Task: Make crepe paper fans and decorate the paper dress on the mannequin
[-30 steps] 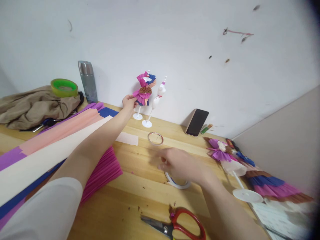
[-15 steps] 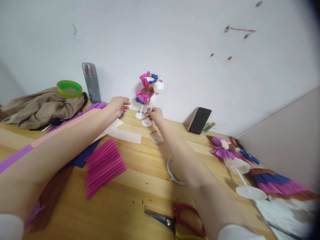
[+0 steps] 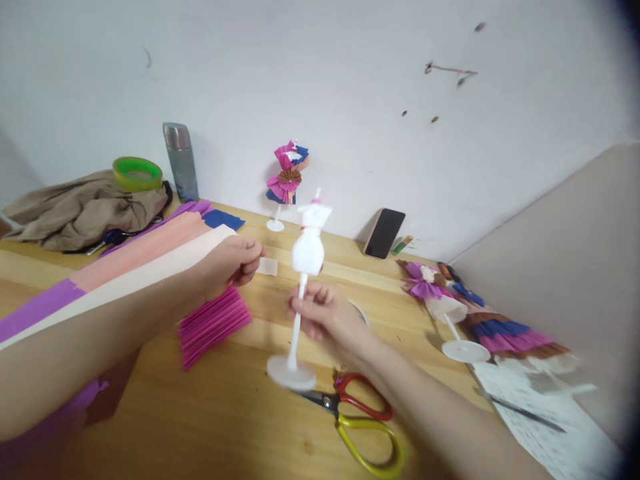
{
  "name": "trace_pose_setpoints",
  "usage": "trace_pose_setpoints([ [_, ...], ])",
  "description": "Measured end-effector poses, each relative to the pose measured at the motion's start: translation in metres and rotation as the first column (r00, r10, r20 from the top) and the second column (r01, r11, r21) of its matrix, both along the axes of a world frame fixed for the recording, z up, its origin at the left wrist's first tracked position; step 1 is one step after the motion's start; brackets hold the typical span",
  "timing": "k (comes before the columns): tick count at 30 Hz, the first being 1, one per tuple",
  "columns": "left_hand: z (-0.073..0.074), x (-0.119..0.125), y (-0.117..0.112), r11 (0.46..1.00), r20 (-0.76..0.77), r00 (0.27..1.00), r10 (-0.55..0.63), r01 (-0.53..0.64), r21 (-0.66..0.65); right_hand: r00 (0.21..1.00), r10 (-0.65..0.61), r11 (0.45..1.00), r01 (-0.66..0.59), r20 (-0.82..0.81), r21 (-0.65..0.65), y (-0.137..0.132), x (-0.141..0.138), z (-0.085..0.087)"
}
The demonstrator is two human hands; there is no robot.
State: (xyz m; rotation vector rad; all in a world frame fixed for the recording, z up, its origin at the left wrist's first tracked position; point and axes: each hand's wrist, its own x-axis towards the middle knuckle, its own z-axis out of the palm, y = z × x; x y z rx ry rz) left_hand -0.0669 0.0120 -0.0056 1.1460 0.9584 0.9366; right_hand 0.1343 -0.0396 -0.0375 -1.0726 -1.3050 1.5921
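My right hand (image 3: 325,310) is closed round the stem of a white miniature dress-form mannequin (image 3: 309,250), holding it upright over the table. Its round base hangs near the blades of the scissors (image 3: 350,407), which have one red and one yellow handle. My left hand (image 3: 240,259) is curled closed above a pale paper strip (image 3: 269,267), with nothing visible in its fingers. Pleated magenta crepe paper (image 3: 215,327) lies below that hand. Against the wall stands a second mannequin (image 3: 287,177), dressed in magenta, blue and brown pleated paper.
Purple, peach and cream paper strips (image 3: 143,247) run along the left. Behind them are a flask (image 3: 181,163), green tape (image 3: 137,173) and brown cloth (image 3: 85,207). A phone (image 3: 384,233) leans on the wall. More dressed mannequins (image 3: 447,310) lie at the right beside a pen (image 3: 525,412).
My right hand has lifted the white mannequin from beside the wall and brought it nearer to me. My left hand has lowered slightly and its fingers have curled in. The view has shifted slightly.
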Motion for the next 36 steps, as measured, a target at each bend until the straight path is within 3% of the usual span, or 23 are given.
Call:
trace_pose_setpoints([
  [5,-0.025,-0.002,-0.039,0.982,-0.162,0.969,-0.188,0.181,-0.055,0.982,0.133,0.938,-0.169,-0.133,-0.304,-0.061,-0.003,-0.019],
  [7,-0.036,-0.001,-0.052,0.972,-0.365,0.903,-0.225,0.232,-0.027,0.976,0.127,0.898,-0.188,-0.176,-0.397,-0.068,-0.007,-0.027],
  [9,-0.045,0.000,-0.064,0.940,-0.589,0.792,-0.157,0.303,0.156,0.973,0.084,0.858,-0.181,-0.216,-0.481,-0.068,-0.010,-0.033],
  [11,-0.051,0.002,-0.075,0.890,-0.729,0.672,-0.128,0.402,0.214,0.971,0.046,0.832,-0.167,-0.235,-0.528,-0.066,-0.012,-0.037],
  [16,-0.056,0.007,-0.096,0.772,-0.939,0.327,-0.109,0.623,0.127,0.975,0.104,0.844,-0.192,-0.199,-0.501,-0.069,-0.009,-0.035],
  [20,-0.061,0.012,-0.103,0.745,-0.986,0.157,-0.053,0.663,0.066,0.969,0.204,0.858,-0.246,-0.140,-0.450,-0.075,-0.001,-0.031],
  [22,-0.063,0.012,-0.102,0.756,-0.992,0.129,-0.018,0.651,0.070,0.967,0.225,0.865,-0.254,-0.119,-0.433,-0.076,0.001,-0.032],
  [29,-0.063,-0.001,-0.085,0.748,-0.969,0.170,0.180,0.616,0.247,0.964,0.199,0.843,-0.260,-0.177,-0.471,-0.077,-0.004,-0.037],
  [30,-0.061,-0.004,-0.083,0.744,-0.961,0.165,0.224,0.607,0.278,0.962,0.196,0.840,-0.264,-0.188,-0.473,-0.078,-0.005,-0.037],
  [34,-0.059,-0.016,-0.074,0.688,-0.813,0.081,0.576,0.490,0.536,0.956,0.188,0.840,-0.275,-0.224,-0.468,-0.081,-0.009,-0.039],
  [36,-0.063,-0.018,-0.072,0.651,-0.769,0.056,0.637,0.494,0.576,0.955,0.184,0.844,-0.275,-0.233,-0.460,-0.083,-0.010,-0.039],
])
